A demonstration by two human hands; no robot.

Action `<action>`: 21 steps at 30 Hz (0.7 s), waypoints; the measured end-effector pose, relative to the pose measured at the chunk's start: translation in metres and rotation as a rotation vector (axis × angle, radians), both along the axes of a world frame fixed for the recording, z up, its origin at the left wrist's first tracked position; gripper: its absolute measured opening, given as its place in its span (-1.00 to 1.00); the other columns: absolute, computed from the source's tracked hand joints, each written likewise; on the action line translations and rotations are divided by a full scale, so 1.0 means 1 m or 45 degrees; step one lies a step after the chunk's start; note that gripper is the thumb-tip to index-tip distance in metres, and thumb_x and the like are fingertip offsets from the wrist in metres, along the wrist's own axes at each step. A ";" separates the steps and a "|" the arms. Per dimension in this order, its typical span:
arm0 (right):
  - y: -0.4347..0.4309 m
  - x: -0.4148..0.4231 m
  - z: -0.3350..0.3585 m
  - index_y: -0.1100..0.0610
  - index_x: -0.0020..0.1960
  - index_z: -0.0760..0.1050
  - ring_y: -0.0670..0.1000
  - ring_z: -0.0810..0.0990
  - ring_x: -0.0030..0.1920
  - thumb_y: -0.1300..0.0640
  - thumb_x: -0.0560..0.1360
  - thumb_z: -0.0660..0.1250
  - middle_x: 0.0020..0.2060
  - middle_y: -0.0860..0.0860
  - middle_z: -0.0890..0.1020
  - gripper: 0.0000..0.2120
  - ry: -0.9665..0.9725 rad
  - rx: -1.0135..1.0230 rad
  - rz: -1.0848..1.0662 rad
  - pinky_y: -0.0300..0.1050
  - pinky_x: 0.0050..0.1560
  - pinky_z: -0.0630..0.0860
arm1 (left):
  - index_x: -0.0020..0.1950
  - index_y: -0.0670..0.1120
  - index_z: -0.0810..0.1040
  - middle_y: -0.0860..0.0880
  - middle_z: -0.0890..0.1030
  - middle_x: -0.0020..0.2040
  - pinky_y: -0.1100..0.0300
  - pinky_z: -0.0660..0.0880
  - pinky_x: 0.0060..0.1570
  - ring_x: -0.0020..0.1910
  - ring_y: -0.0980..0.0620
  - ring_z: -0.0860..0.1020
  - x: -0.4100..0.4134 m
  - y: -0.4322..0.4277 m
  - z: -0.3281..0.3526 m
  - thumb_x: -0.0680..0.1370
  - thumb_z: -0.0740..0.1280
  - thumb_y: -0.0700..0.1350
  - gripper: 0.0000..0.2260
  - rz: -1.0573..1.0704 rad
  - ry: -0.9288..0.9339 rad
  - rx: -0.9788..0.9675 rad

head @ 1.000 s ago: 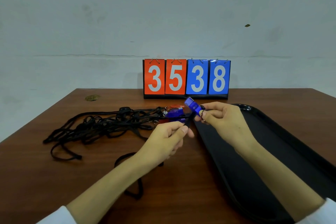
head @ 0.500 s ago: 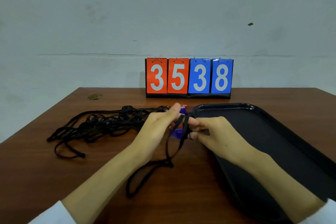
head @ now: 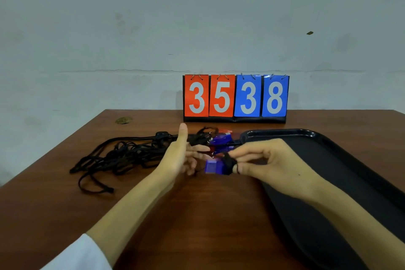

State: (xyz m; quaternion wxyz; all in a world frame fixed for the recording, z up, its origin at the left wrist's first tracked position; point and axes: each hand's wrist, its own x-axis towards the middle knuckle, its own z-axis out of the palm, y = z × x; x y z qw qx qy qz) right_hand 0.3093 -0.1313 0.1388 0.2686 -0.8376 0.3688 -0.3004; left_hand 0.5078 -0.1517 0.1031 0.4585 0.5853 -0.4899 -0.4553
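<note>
A grey plaster wall backs a brown wooden tabletop. At 12 o'clock stands one scoreboard with four cards: two red reading 3 and 5, two blue reading 3 and 8. One black tray fills the 3 to 5 o'clock side. At 9 o'clock lies one tangle of cords, too knotted to count strands.

At centre, the right hand pinches a black cord wound at the end of one blue whistle, just at 9 o'clock of the tray's edge. The left hand is released and holds nothing — thumb up, fingers spread and blurred. More whistles lie at 12 o'clock of the hands — their number is unclear.
</note>
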 end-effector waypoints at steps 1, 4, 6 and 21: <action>-0.001 -0.003 0.003 -0.14 -0.02 0.55 -0.29 0.60 -0.08 0.25 0.43 0.38 -0.16 -0.20 0.67 -0.71 -0.053 -0.001 -0.050 -0.46 -0.01 0.47 | -0.05 -0.18 0.64 -0.06 0.67 -0.37 0.23 0.32 -0.48 -0.45 0.05 0.41 -0.001 0.000 0.000 0.58 -0.13 0.26 -0.31 -0.033 0.020 0.008; -0.006 -0.009 0.008 -0.15 -0.03 0.53 -0.30 0.60 -0.10 0.21 0.44 0.37 -0.19 -0.23 0.67 -0.73 -0.237 -0.007 -0.200 -0.48 -0.09 0.48 | -0.08 -0.21 0.65 -0.18 0.69 -0.22 0.24 0.30 -0.51 -0.52 0.08 0.37 -0.005 0.000 -0.002 0.59 -0.06 0.22 -0.36 -0.177 0.018 -0.018; -0.011 -0.013 0.008 -0.11 -0.02 0.52 -0.28 0.61 -0.12 0.20 0.44 0.38 -0.23 -0.20 0.68 -0.77 -0.344 -0.031 -0.309 -0.48 -0.15 0.47 | -0.05 -0.22 0.65 -0.19 0.69 -0.18 0.25 0.34 -0.49 -0.50 0.08 0.41 -0.007 0.001 -0.002 0.60 0.00 0.17 -0.42 -0.262 0.006 -0.028; -0.034 -0.020 -0.014 0.04 0.21 0.53 -0.29 0.54 -0.11 0.17 0.46 0.37 -0.14 -0.18 0.62 -0.68 -0.322 -0.136 -0.726 -0.46 -0.16 0.36 | -0.34 0.17 0.64 0.18 0.48 -0.05 0.41 0.35 -0.09 -0.07 0.33 0.44 -0.022 0.019 -0.002 0.46 0.38 0.05 -0.83 -0.431 -0.582 -0.470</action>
